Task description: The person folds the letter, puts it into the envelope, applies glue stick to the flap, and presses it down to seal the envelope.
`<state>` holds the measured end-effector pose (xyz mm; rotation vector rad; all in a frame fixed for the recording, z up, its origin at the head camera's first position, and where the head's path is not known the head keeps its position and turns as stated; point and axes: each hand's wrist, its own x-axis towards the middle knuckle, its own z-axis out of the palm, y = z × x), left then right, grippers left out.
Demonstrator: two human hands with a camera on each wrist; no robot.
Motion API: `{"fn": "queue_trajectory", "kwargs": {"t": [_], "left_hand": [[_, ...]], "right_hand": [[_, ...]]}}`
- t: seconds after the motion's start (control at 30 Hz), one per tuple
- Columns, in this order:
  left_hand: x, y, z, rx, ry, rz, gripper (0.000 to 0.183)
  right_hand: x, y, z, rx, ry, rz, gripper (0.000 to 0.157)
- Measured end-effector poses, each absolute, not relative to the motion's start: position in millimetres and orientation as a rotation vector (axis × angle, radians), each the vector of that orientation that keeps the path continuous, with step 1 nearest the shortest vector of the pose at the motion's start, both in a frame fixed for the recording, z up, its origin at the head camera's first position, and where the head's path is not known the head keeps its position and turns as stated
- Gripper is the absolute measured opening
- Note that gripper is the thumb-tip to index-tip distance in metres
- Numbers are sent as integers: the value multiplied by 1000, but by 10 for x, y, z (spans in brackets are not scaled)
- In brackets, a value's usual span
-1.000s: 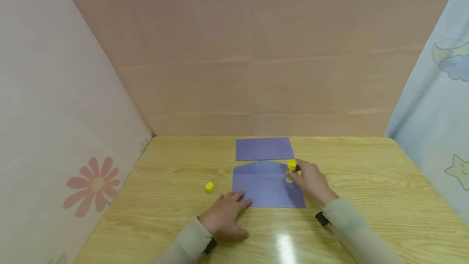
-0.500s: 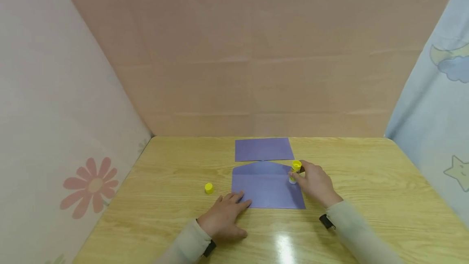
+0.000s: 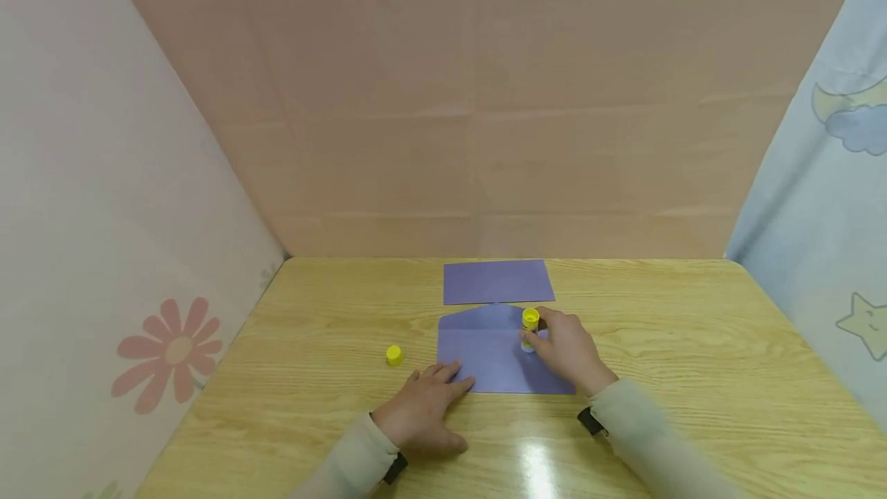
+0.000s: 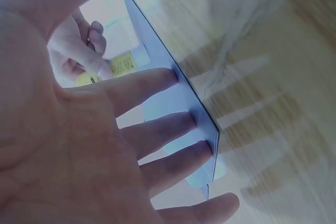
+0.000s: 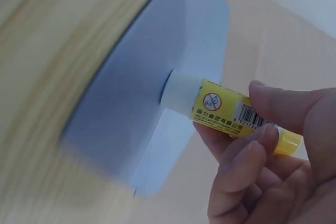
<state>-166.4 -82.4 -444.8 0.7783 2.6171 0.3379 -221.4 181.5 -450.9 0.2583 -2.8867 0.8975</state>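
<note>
A purple envelope point(image 3: 478, 364) lies on the table with its flap opened out toward the back. My right hand point(image 3: 570, 349) pinches a glue stick point(image 3: 530, 320) between thumb and fingers, its yellow base pointing up. In the right wrist view the white end of the glue stick point(image 5: 181, 93) meets the envelope point(image 5: 131, 87) near the flap's fold. The outstretched fingers of my left hand point(image 3: 424, 412) rest on the envelope's front left corner. In the left wrist view the fingertips of that hand point(image 4: 176, 77) lie along the envelope's edge.
A yellow cap point(image 3: 394, 355) stands on the wooden table point(image 3: 333, 314), left of the envelope. Behind the envelope lies a flat purple rectangle point(image 3: 497, 282). A pale pink curtain point(image 3: 471, 137) hangs along the table's back edge, with patterned cloths at both sides.
My right hand went slightly right with the glue stick, then slid back left across the envelope to nearer its middle. The left hand stays in place on the corner.
</note>
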Motion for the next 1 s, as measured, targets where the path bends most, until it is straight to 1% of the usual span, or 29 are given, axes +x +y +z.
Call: {"fn": "queue_trajectory", "kwargs": {"t": [0.53, 0.83, 1.0], "left_hand": [[-1671, -831, -4463, 813, 2633, 327, 84], [-1681, -865, -4476, 833, 2625, 338, 82], [-1682, -860, -4473, 850, 2615, 356, 84]], "right_hand": [[-2371, 1071, -4536, 449, -2855, 978, 14], [-2477, 752, -4534, 602, -2896, 1042, 24], [-2526, 610, -4554, 574, -2940, 1040, 27]]}}
